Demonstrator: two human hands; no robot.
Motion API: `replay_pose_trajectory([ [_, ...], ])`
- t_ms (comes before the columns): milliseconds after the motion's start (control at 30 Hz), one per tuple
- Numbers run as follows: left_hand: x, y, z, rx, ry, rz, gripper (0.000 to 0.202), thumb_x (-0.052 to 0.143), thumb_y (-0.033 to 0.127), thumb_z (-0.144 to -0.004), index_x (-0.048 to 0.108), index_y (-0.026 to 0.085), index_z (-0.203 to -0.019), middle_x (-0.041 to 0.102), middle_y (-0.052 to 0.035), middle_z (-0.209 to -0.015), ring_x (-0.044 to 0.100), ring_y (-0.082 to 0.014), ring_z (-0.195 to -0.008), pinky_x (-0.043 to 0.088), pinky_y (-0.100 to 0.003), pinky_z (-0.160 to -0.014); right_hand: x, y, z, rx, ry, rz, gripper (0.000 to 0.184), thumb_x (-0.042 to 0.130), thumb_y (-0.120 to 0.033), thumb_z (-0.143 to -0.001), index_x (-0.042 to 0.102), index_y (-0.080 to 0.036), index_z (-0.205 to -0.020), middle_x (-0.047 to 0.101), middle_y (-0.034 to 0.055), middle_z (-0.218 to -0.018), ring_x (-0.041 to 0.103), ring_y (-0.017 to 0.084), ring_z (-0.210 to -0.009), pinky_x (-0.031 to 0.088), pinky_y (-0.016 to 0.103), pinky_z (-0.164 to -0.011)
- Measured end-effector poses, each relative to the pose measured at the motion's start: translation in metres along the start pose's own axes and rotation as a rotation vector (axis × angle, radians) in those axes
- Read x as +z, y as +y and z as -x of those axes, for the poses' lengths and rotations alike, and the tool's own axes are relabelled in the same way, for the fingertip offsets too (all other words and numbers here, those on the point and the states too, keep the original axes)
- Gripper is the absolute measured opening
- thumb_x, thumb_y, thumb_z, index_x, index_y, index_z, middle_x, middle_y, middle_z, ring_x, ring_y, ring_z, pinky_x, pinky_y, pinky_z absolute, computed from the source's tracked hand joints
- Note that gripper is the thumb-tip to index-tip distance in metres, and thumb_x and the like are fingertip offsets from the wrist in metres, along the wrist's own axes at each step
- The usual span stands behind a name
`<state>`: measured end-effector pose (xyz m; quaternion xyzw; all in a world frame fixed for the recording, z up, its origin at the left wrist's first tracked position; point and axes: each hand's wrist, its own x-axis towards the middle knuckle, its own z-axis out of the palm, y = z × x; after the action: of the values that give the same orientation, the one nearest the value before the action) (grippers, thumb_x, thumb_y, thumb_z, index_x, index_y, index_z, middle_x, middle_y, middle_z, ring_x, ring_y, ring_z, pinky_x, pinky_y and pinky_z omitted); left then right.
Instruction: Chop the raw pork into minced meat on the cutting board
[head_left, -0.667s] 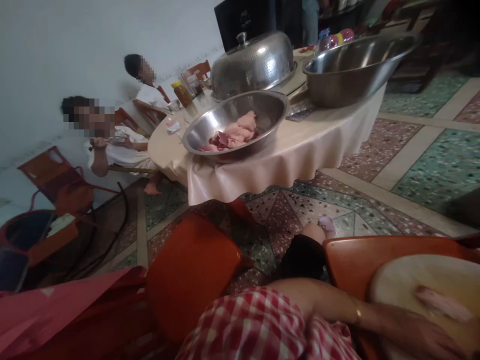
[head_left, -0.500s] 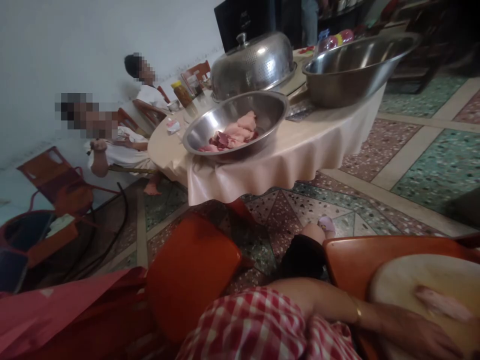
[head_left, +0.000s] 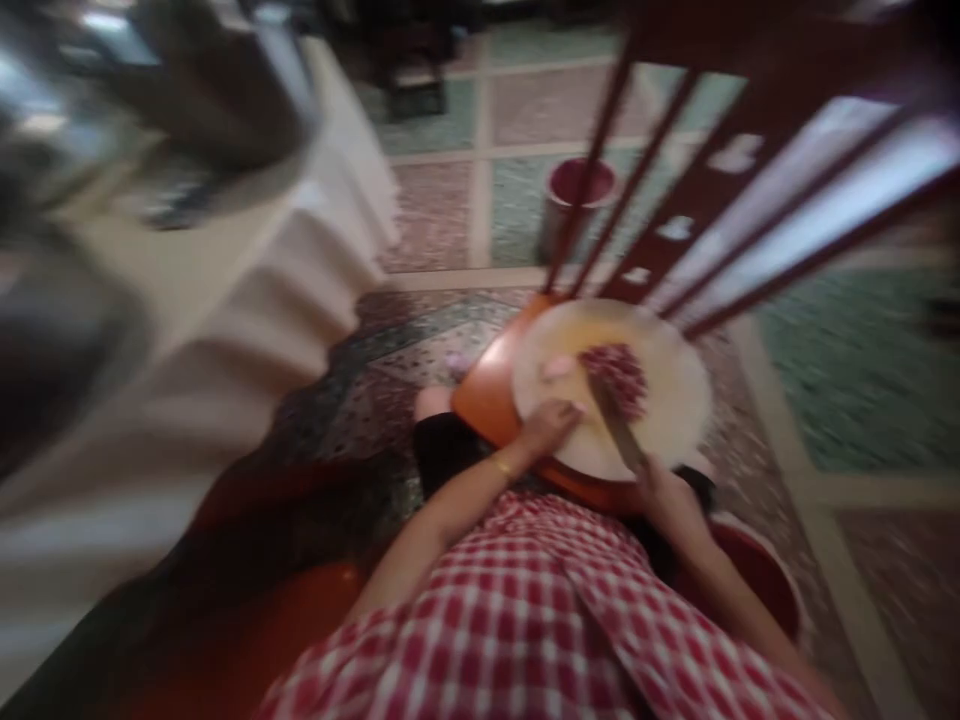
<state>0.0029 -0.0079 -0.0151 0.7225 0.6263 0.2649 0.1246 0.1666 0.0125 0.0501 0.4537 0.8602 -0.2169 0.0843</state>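
One pile of dark red minced meat (head_left: 616, 372) lies on the upper middle of a round pale chopping board (head_left: 675, 400), which rests on an orange plastic stool (head_left: 480, 405). The left hand (head_left: 551, 420) lies on the board's near-left part, palm down, its fingers curled loosely together just beside the meat; whether they touch it cannot be told through the motion blur. A gold bangle (head_left: 501, 466) sits on that wrist. The right hand (head_left: 664, 495) is at the board's near edge with its fingers wrapped closed about the handle of a cleaver (head_left: 615, 420), whose blade slants up and left across the board to the edge of the meat pile.

Both forearms come out of a red and white checked garment (head_left: 525, 620). A dark red chair back (head_left: 712, 170) with slanting slats rises just behind the board. To the left, a table under a cream cloth (head_left: 247, 300) carries blurred steel bowls (head_left: 187, 90). A maroon bucket (head_left: 579, 195) stands on the patterned terrazzo floor (head_left: 840, 390) beyond the chair, well apart from the board.
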Motion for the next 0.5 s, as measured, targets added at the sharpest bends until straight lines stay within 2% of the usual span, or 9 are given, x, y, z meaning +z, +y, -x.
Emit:
replay_pose_trajectory([
  [67,0.015,-0.013,-0.009,0.063,0.008,0.06,0.031,0.033,0.027,-0.094,0.059,0.012,-0.102,0.058,-0.0123,-0.088,0.054,-0.0217,-0.085,0.048,-0.041,-0.078,-0.008,0.026,0.025,0.221,0.014,0.069,0.022,0.033,-0.024,-0.097,0.053,-0.016,-0.101,0.061,0.0044,-0.073,0.06,0.018,-0.069,0.038,0.025,-0.056],
  [133,0.022,-0.018,-0.014,0.077,0.07,0.052,0.029,0.035,0.029,-0.094,0.058,0.014,-0.102,0.057,-0.0125,-0.094,0.053,-0.0213,-0.089,0.048,-0.04,-0.08,-0.015,0.032,0.031,0.284,-0.023,0.117,0.019,0.035,-0.025,-0.096,0.051,-0.017,-0.101,0.063,0.0045,-0.076,0.061,0.018,-0.069,0.036,0.023,-0.056],
  [233,0.02,-0.016,-0.014,0.095,0.147,0.026,0.025,0.039,0.029,-0.093,0.059,0.017,-0.1,0.056,-0.0114,-0.101,0.052,-0.0193,-0.094,0.048,-0.037,-0.083,-0.022,0.027,0.024,0.231,-0.048,0.116,0.02,0.033,-0.025,-0.096,0.049,-0.017,-0.105,0.064,0.0048,-0.08,0.062,0.017,-0.073,0.035,0.023,-0.057],
  [400,0.02,-0.015,-0.019,0.196,0.032,0.043,0.024,0.037,0.024,-0.093,0.059,0.016,-0.101,0.059,-0.0094,-0.097,0.053,-0.0188,-0.097,0.048,-0.037,-0.086,-0.021,0.02,0.022,0.152,-0.077,0.151,0.025,0.031,-0.019,-0.095,0.046,-0.017,-0.115,0.065,0.0063,-0.087,0.063,0.019,-0.076,0.039,0.023,-0.059],
  [500,0.025,-0.019,-0.021,0.198,0.002,0.043,0.026,0.037,0.021,-0.092,0.055,0.015,-0.11,0.059,-0.0101,-0.097,0.051,-0.0198,-0.101,0.048,-0.036,-0.087,-0.02,0.02,0.026,0.141,-0.097,0.174,0.035,0.032,-0.013,-0.092,0.039,-0.018,-0.125,0.064,0.0067,-0.092,0.063,0.019,-0.079,0.042,0.023,-0.062],
])
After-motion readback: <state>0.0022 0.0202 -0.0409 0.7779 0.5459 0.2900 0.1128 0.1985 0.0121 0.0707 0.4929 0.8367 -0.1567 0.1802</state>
